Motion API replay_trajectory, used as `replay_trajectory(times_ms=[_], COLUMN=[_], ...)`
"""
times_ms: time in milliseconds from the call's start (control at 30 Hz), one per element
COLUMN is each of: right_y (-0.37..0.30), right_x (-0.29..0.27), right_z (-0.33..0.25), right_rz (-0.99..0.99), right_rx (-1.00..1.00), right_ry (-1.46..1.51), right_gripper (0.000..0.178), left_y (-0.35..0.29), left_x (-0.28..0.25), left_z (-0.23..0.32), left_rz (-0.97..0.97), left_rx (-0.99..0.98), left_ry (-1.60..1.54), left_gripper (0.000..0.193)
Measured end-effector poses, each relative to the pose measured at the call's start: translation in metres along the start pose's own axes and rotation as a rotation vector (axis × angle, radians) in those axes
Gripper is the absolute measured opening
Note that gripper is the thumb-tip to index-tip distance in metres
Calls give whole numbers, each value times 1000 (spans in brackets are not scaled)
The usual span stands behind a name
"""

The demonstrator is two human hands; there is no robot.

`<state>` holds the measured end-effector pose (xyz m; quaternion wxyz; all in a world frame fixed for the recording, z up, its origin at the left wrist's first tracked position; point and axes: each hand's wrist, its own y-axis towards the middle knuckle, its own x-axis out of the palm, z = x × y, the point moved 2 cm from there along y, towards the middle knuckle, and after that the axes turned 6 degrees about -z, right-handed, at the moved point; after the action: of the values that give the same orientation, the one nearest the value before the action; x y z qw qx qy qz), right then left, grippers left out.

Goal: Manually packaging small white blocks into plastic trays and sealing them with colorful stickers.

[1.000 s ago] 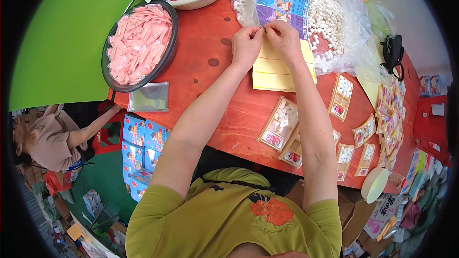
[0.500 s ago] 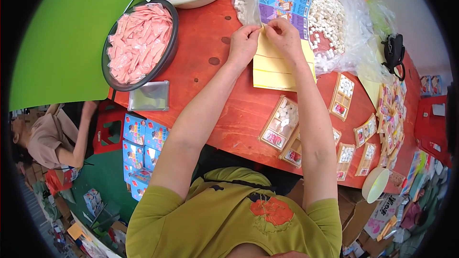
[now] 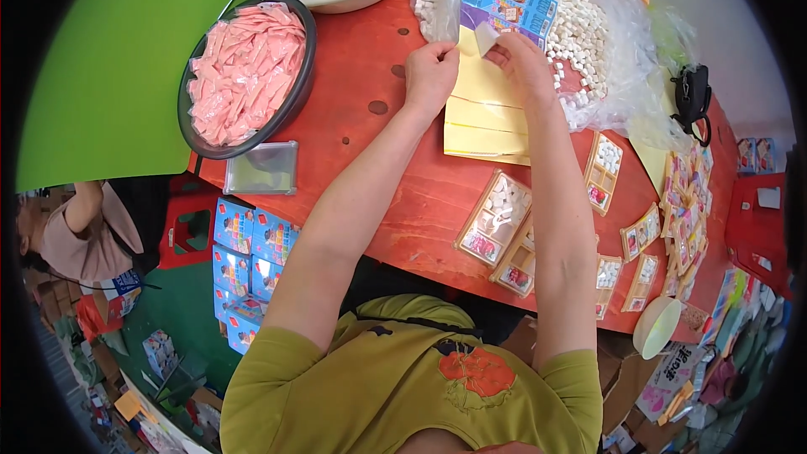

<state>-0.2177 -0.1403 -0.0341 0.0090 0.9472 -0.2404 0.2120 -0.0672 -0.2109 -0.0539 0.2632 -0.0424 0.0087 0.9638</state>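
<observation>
A sheet of blue and purple printed stickers (image 3: 504, 2) lies on the red table, its bare yellow backing paper (image 3: 481, 113) stretching toward me. With fingers pinched, my left hand (image 3: 431, 77) grips the left edge of this sheet. My right hand (image 3: 528, 67) is closed on a peeled sticker (image 3: 486, 38), whose white underside faces up above the backing. Whether its last edge is still stuck cannot be made out. Below my right forearm are wooden trays (image 3: 494, 219) with white cubes and small red-printed packets in their compartments.
Beyond the sheet, a clear plastic bag (image 3: 618, 42) holds white cubes. At left stand a black basin (image 3: 311, 76) of pink packets and a cream basin (image 3: 370, 2) of red packets. A clear plastic box (image 3: 262, 168) sits by the edge. Another person (image 3: 88, 240) is at far left.
My right hand has moved slightly right, lifting the sticker off the yellow backing so its white side shows. My left hand has stayed at the sheet's edge. The other person's arm has shifted.
</observation>
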Motion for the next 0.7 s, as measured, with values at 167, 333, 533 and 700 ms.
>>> replay_trajectory(times_ms=[167,333,533,700], right_y=[-3,-8,-64,-133], right_x=[-11,-35,-84,-117], right_z=[-5,-15,-65,-114], right_rz=[76,202,353,318], right_rx=[29,-43,-321,-564], right_ry=[219,465,678,750], right_gripper=[22,22,24,25], left_y=[-2,-2,6,20], left_x=[4,15,8,-17], left_z=[12,9,-1,-1], left_rz=[42,195,374,393], left_rx=[-36,1,235,175], left_ry=[15,76,285,321], left_gripper=[21,20,19,23])
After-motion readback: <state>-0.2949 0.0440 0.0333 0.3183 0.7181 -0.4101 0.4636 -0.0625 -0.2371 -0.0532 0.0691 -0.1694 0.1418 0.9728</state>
